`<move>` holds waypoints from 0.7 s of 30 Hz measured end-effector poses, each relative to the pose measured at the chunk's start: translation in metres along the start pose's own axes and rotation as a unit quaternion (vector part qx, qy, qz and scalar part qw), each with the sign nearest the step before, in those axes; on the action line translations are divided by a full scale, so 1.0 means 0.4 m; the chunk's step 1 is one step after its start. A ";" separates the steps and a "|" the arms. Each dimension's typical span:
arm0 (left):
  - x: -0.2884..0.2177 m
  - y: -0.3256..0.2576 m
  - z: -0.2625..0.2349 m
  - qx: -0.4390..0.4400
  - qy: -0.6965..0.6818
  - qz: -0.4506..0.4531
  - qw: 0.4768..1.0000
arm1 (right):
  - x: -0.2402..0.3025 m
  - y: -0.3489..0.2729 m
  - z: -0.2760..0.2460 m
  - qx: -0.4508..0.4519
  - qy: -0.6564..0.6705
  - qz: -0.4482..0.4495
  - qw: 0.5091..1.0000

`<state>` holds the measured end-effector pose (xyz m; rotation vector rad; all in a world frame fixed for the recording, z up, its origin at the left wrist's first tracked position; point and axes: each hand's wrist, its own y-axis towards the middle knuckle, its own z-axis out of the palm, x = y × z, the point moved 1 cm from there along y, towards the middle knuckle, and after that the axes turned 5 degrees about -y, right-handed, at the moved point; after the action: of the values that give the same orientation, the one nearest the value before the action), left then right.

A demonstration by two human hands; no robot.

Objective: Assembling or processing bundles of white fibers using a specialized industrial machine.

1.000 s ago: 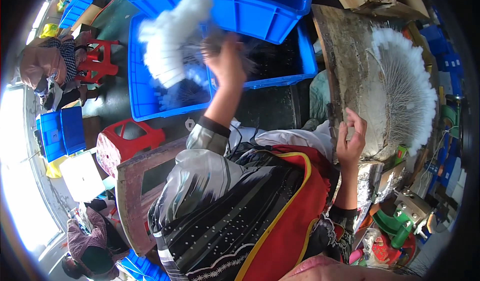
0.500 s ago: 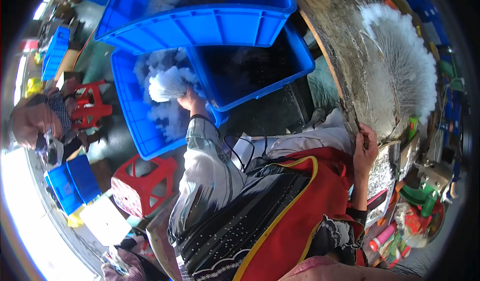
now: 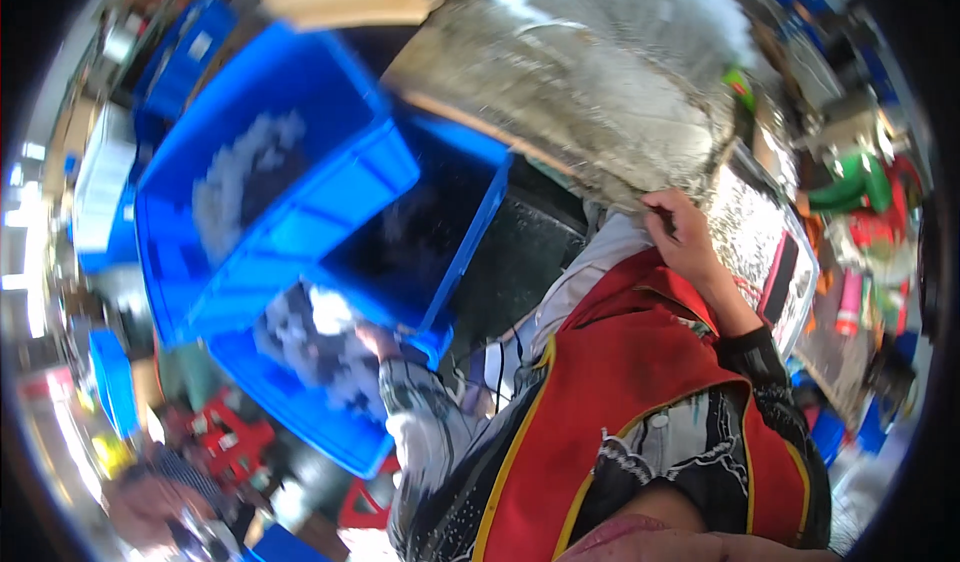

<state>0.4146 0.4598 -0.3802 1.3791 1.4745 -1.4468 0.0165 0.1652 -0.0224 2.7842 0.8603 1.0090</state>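
My left hand reaches into the lower blue bin, its fingers smeared by motion and closed at the base of a bright white bundle of bristles. Loose white tufts lie around it in that bin. On the other side, my right hand is held at the near edge of a worn board, its fingers curled together. Whatever they pinch is too small to make out. Farther up the board spreads a wide fan of white-tipped fibre, blurred.
A tilted upper blue bin with white tufts overhangs the lower one. Beside it is a dark-filled blue bin. Another person sits at lower left near a red stool. Green and red items lie at far right.
The whole view has swung, so the board now appears nearer the middle and the bins lower left. My left hand stays at the lower bin with the white bundle.
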 end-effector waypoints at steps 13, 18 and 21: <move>-0.437 -0.144 -0.028 -0.331 0.298 0.262 0.856 | -0.064 0.104 -0.082 0.127 0.212 0.104 0.963; -0.770 -0.296 0.198 -0.273 -0.036 0.372 0.886 | -0.154 0.241 -0.086 0.035 0.206 0.022 0.978; -0.938 -0.421 0.397 -0.075 -0.181 0.349 0.916 | -0.128 0.377 -0.088 0.011 0.181 -0.030 0.983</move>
<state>0.3107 0.2467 -0.0086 1.2688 0.7198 -1.0202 0.0358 0.0067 0.0113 2.6125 0.9885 1.5315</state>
